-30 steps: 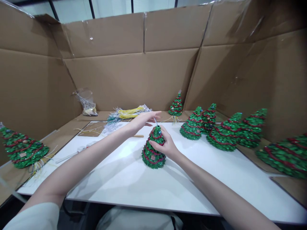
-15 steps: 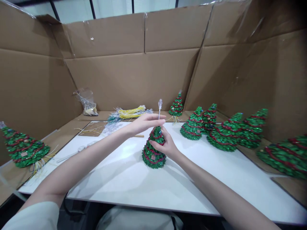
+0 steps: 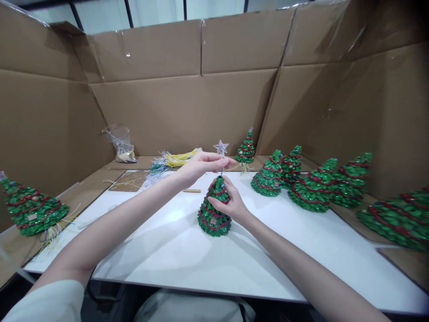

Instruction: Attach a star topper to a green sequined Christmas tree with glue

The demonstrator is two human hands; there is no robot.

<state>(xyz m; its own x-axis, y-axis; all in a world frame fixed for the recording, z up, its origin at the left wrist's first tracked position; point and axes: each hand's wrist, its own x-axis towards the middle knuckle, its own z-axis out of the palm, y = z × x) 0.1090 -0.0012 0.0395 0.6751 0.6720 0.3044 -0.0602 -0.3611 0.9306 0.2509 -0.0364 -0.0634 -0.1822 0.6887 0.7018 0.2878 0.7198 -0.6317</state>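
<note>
A small green Christmas tree (image 3: 214,213) wound with red garland stands upright near the middle of the white table (image 3: 187,255). My right hand (image 3: 230,203) is wrapped round its upper right side and grips it. My left hand (image 3: 201,164) hovers just above the tree's tip, its fingers pinched on the thin stem of a clear star topper (image 3: 221,147). The star points up and the stem's lower end meets the top of the tree.
Several more green trees (image 3: 315,183) stand along the right side, one tree (image 3: 246,149) at the back, another tree (image 3: 31,206) at the left. Bundles of yellow and silver wires (image 3: 176,158) and a plastic bag (image 3: 121,142) lie at the back. Cardboard walls (image 3: 187,103) surround the table.
My left hand turned the star topper upright and brought its stem down onto the tree's tip. My right hand stayed on the tree.
</note>
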